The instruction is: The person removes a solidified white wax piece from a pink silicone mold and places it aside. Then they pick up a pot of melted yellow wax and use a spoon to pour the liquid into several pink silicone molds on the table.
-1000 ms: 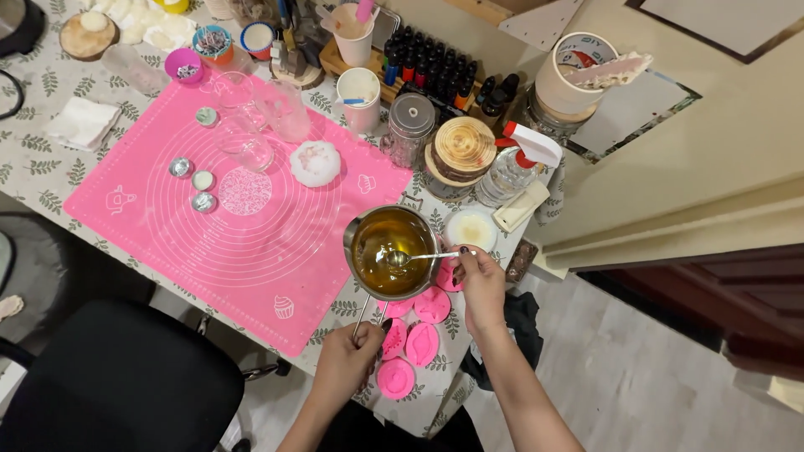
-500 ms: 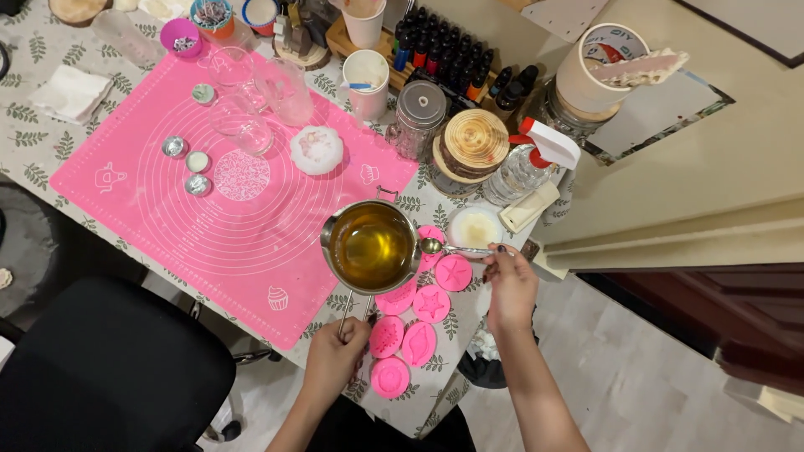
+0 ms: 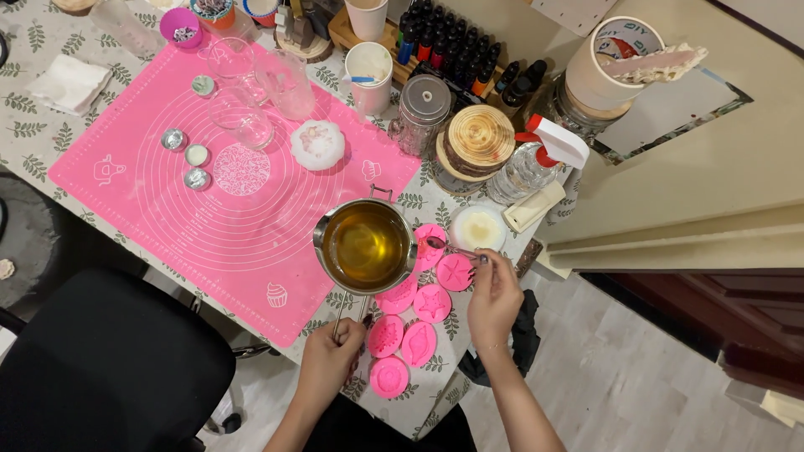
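The desk [image 3: 50,50] is covered by a leaf-print cloth, and much of it is taken up by a large pink mat [image 3: 167,201]. A black chair [image 3: 100,368] is seen at its near edge. At the mat's near right corner a metal pot [image 3: 366,245] filled with amber liquid is held up by its long handle, around which the left hand [image 3: 331,362] is closed. Round pink moulds [image 3: 419,322] are laid in a cluster just beside and below the pot, some partly hidden by it. A stack of wooden discs [image 3: 479,136] and a spray bottle [image 3: 536,163] are set behind them, with a small white dish [image 3: 478,228] nearer. The right hand [image 3: 494,295] is pinched shut on a small spoon [image 3: 448,246], whose bowl is held over the uppermost mould, just beside the pot's rim.
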